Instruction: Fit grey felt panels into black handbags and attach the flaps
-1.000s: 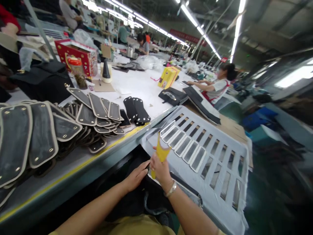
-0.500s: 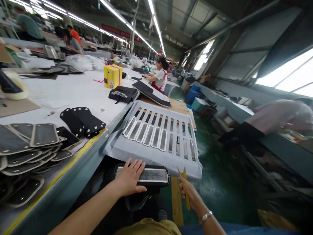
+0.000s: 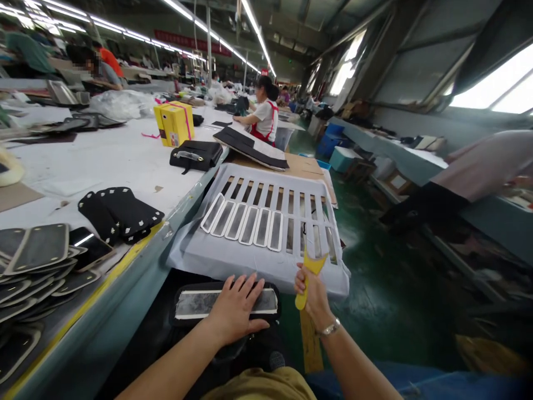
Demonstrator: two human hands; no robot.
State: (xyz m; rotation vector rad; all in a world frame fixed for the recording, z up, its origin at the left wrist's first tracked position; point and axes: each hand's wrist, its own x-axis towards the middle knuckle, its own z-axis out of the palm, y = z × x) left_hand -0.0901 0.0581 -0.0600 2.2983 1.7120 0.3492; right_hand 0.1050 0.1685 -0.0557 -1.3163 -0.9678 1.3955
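My left hand [image 3: 235, 311] lies flat with its fingers spread on a black, rounded piece [image 3: 177, 306], which looks like part of a bag. A long grey panel [image 3: 200, 303] with whitish edges is set in its top, partly covered by my palm. My right hand [image 3: 311, 291] is closed round a yellow scraper-like tool [image 3: 314, 263], its wide, notched end pointing up, apart from the black piece. Just beyond both hands is a frame with slots, covered in pale grey cloth [image 3: 233, 256]. Several grey strips with white borders [image 3: 247, 223] lie side by side on it.
On the left, the long white table [image 3: 120, 150] bears stacked grey panels [image 3: 39, 250], black flaps [image 3: 120, 208], a black bag [image 3: 195, 155] and a yellow box [image 3: 174, 123]. A co-worker [image 3: 264, 114] sits farther along it. Another person [image 3: 491, 164] bends over the right bench.
My right hand has lifted slightly and turned the yellow tool so its broad face shows. My left hand has slid right along the grey panel. The whole view has shifted a little.
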